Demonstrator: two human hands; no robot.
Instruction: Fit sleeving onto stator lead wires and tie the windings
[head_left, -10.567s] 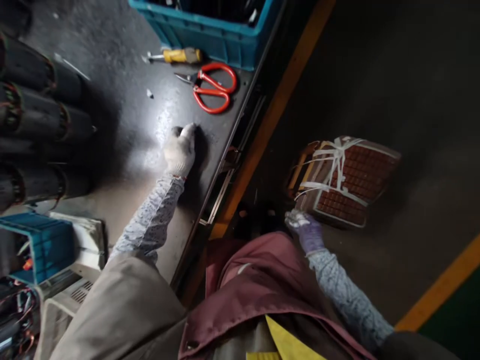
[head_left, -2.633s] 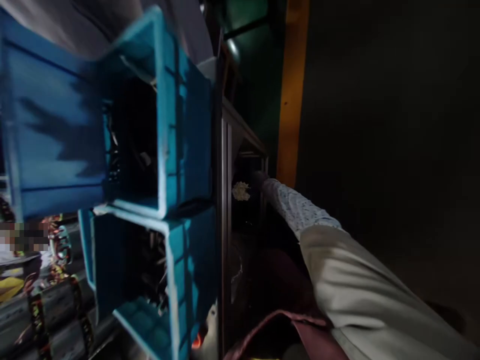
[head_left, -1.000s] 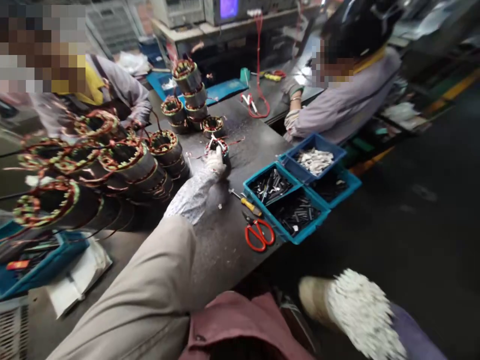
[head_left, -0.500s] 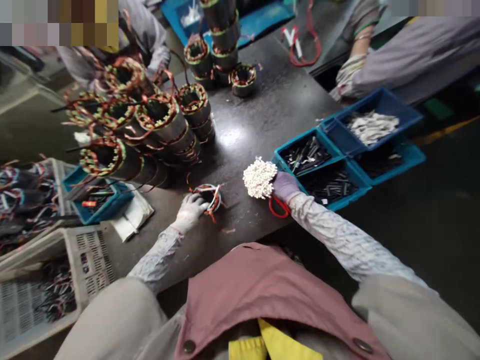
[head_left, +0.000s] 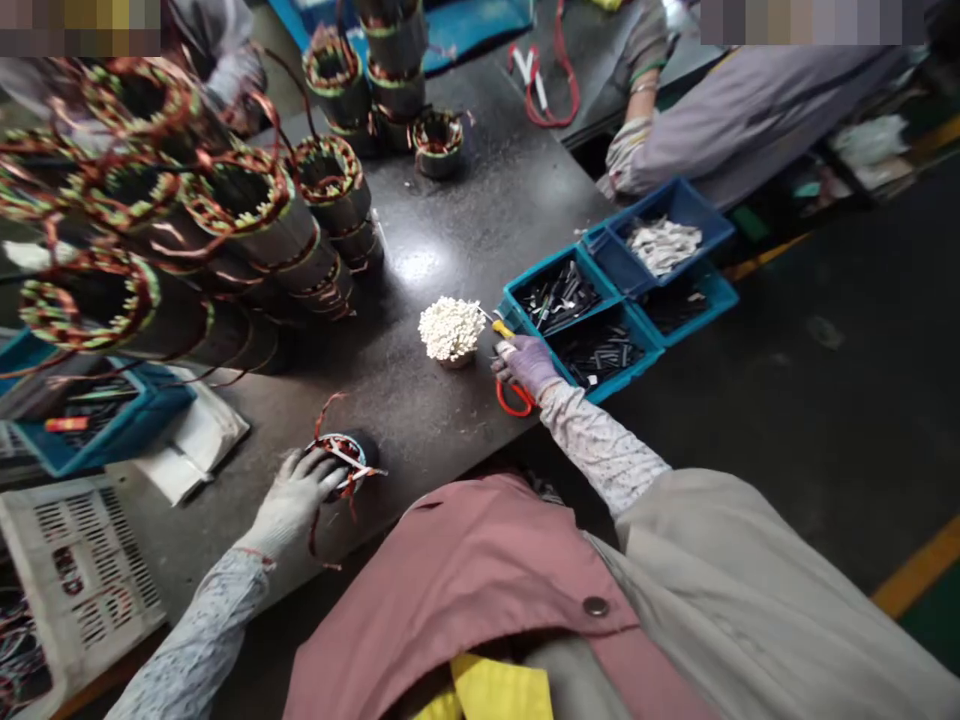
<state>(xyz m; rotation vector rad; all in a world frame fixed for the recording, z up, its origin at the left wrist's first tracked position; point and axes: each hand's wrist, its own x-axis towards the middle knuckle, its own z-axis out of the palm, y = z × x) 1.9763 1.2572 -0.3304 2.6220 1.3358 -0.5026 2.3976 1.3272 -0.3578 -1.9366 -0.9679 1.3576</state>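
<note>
My left hand (head_left: 294, 500), in a white glove, has its fingers over the near rim of a small wound stator (head_left: 355, 455) with copper, white and red leads. The stator stands near the front edge of the table. My right hand (head_left: 529, 364), gloved in purple, grips a thin-shafted screwdriver-like tool (head_left: 502, 328) by its yellow handle. Below that hand lies a red loop handle (head_left: 514, 402), its other end hidden. Just left of the tool's tip stands a dense bundle of thin white sleeves (head_left: 452, 328).
Blue bins (head_left: 628, 372) with black pieces stand on the right, beside a bin of white pieces (head_left: 664, 246). Tall stacks of wound stators (head_left: 247, 235) rise on the left. A white crate (head_left: 105, 560) is at lower left. A co-worker's gloved hand (head_left: 628, 155) rests beyond the bins.
The view has shifted to the right. My left hand and the stator have come closer to the table's front edge. A yellow-handled tool now shows in my right hand, beside the white bundle.
</note>
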